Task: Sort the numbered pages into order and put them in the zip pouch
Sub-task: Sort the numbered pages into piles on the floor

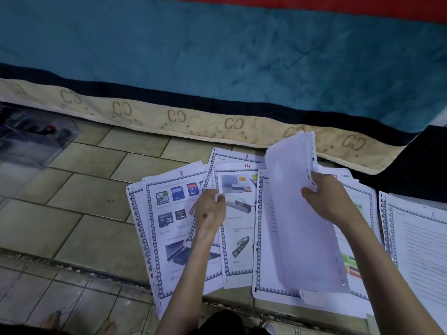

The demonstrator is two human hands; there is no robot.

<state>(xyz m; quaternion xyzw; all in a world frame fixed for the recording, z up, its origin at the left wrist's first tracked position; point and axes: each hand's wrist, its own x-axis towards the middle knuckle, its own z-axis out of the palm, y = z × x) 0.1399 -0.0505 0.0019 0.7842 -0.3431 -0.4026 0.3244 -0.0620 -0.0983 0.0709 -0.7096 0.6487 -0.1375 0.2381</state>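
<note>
Numbered printed pages lie spread on the tiled floor. Page 8 (167, 213) with memory-card pictures is at the left, page 14 (238, 228) in the middle, page 3 (238, 157) peeking out behind it. My left hand (210, 211) pinches the left edge of page 14. My right hand (326, 199) holds a thin sheaf of pages (297, 213) tilted up, blank backs toward me, over more pages (271, 281). A separate page marked 1 (420, 240) lies at the far right. A clear zip pouch (31, 141) rests at the far left.
A mattress with a teal sheet (217, 56) and a beige patterned edge (174, 117) runs along the back. Dark cloth (408, 172) sits at the right. Bare toes (79, 325) show at the bottom left on the tiled floor (72, 213).
</note>
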